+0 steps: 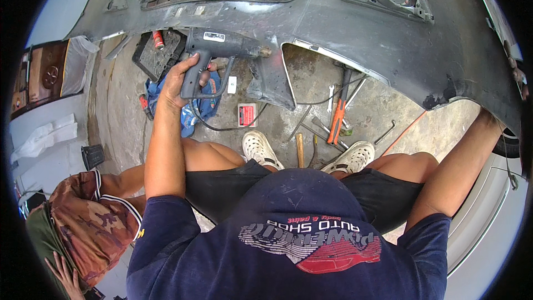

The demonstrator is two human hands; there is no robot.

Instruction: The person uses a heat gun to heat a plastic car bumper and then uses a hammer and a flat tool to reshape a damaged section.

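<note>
Heat gun [225, 44] is gripped in the left hand [182, 79]; right forearm [461, 158] passes behind the dark bumper [327, 19], its grip impossible to tell.

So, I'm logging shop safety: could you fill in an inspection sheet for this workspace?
Surface: stained grey concrete floor.
Job's things: black plastic heat gun; large dark-grey plastic bumper.
Clutter: orange-and-black-handled hammer, small red-and-white box, crumpled blue cloth.
Hands: left hand holds the heat gun's handle; right forearm passes behind the bumper, grip unclear.
Cables: thin black cord looping below the heat gun; thin orange cord.
Surroundings: person in brown camouflage shirt, left; silver car panel, right.
</note>
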